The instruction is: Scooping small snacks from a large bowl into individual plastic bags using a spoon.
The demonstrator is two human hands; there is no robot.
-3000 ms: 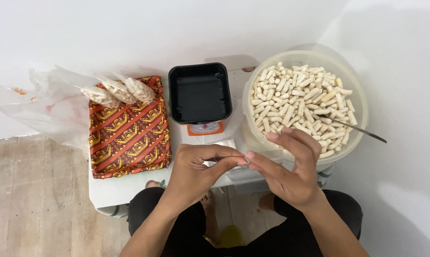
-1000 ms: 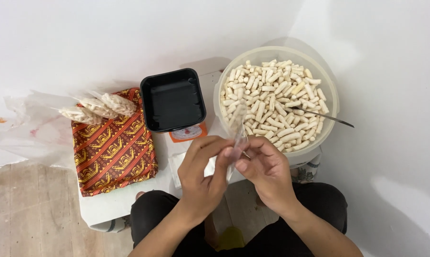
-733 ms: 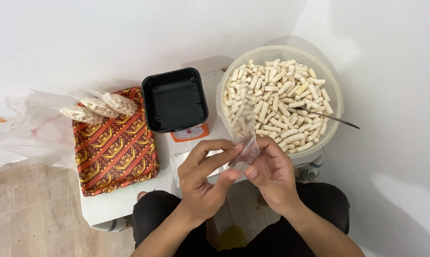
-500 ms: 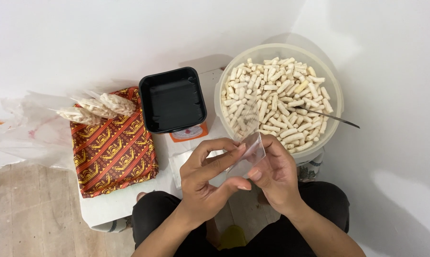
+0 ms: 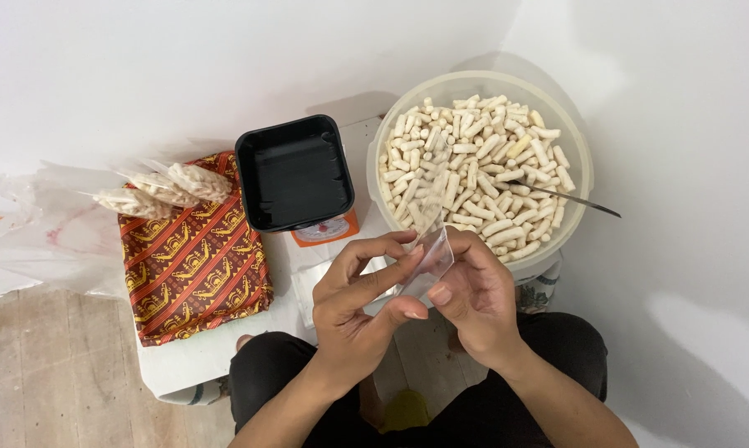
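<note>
My left hand point(image 5: 359, 309) and my right hand point(image 5: 475, 292) meet in front of me and together pinch a small clear plastic bag point(image 5: 428, 259), which is empty and tilted between the fingertips. Just beyond the hands stands a large pale tub point(image 5: 575, 139) full of pale stick-shaped snacks point(image 5: 465, 166), with a thin metal handle point(image 5: 575, 199) poking out over its right rim. A black tray point(image 5: 294, 172) rests on a small kitchen scale point(image 5: 323, 233) to the left of the tub.
Three filled clear packets point(image 5: 160, 187) lie at the far end of a red-and-yellow patterned cloth point(image 5: 193, 265) on a low white board. Crumpled clear plastic point(image 5: 38, 232) spreads at the left. My legs in black trousers point(image 5: 262, 382) sit below, over a wooden floor.
The hands worked at the small clear bag, which went from upright to tilted and spread between both hands. The view shifted slightly left compared with three seconds ago.
</note>
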